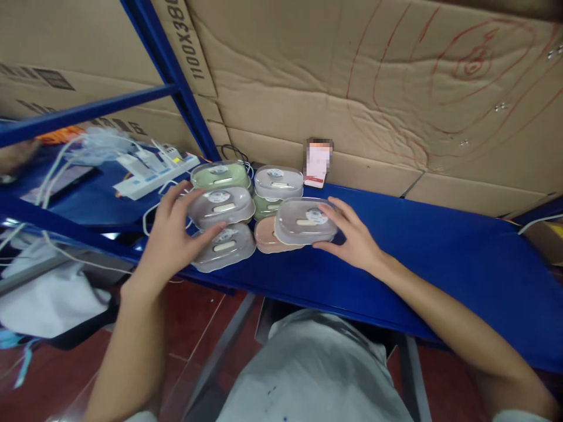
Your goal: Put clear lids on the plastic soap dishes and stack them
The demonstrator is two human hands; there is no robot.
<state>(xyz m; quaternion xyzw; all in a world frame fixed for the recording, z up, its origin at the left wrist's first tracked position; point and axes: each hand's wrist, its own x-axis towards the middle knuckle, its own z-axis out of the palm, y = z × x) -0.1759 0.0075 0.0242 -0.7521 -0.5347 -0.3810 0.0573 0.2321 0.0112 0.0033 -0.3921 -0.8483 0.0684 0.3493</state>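
Observation:
My right hand [352,234] is closed on the right end of a grey lidded plastic box [288,225], thumb below and fingers above. That box overlaps a pink lidded box [265,234] and hides part of it. My left hand [178,234] grips the left end of another grey box [206,210] with thumb and fingers. A third grey box [235,252] sits in front of it, and a green box [235,174] behind. In the second column stand a grey box [264,181] at the back and a partly hidden green box [263,206].
A blue bench [396,281] runs to the right. A phone [317,164] leans on the cardboard wall [281,82]. White power strips [149,176] and cables lie to the left, beside a blue frame post [185,111]. Another person's hand [17,158] is at far left.

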